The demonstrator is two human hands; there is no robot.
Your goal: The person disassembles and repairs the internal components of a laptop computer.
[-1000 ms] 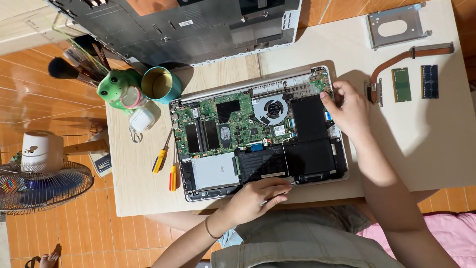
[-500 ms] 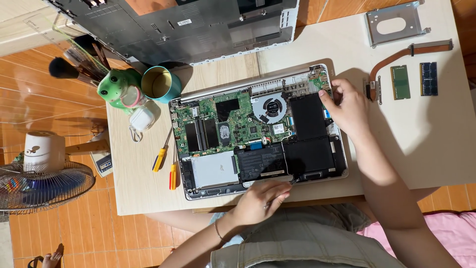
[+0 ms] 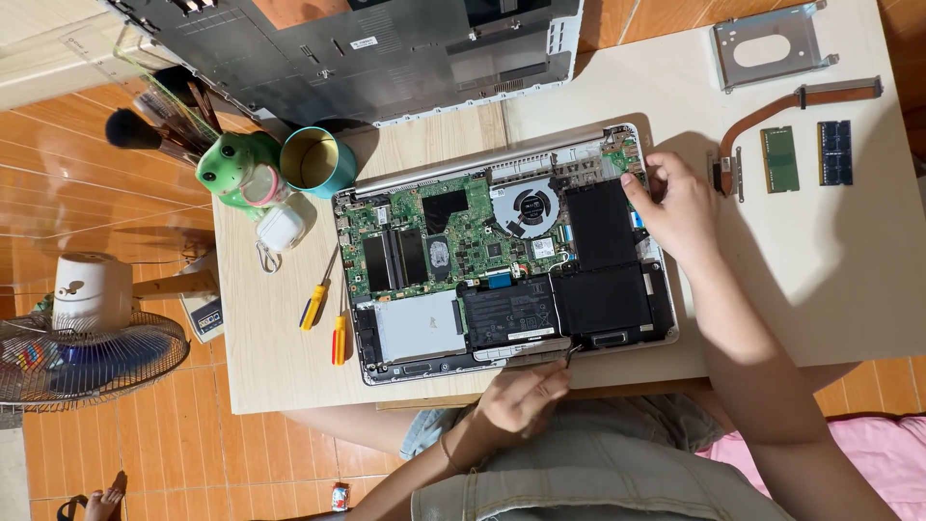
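An opened laptop (image 3: 453,246) lies on the table with its green board, round fan (image 3: 531,207) and black battery (image 3: 603,275) exposed. My right hand (image 3: 680,207) rests on the laptop's far right corner, fingertips touching the edge beside the small green board there. My left hand (image 3: 521,396) is at the laptop's near edge, fingers closed on a thin dark tool (image 3: 573,353) whose tip touches the casing just below the battery.
Two yellow-handled screwdrivers (image 3: 323,309) lie left of the laptop. A teal cup (image 3: 313,162), a green frog figure (image 3: 236,169) and a white case (image 3: 282,228) stand at the back left. The removed bottom cover (image 3: 386,53), a drive bracket (image 3: 767,43), copper heat pipe (image 3: 801,101) and memory sticks (image 3: 778,159) lie behind and right. A fan (image 3: 82,347) stands on the floor.
My left hand has drawn back from the laptop's front edge toward my body and moved slightly right, now showing the thin tool. My right hand stays on the far right corner.
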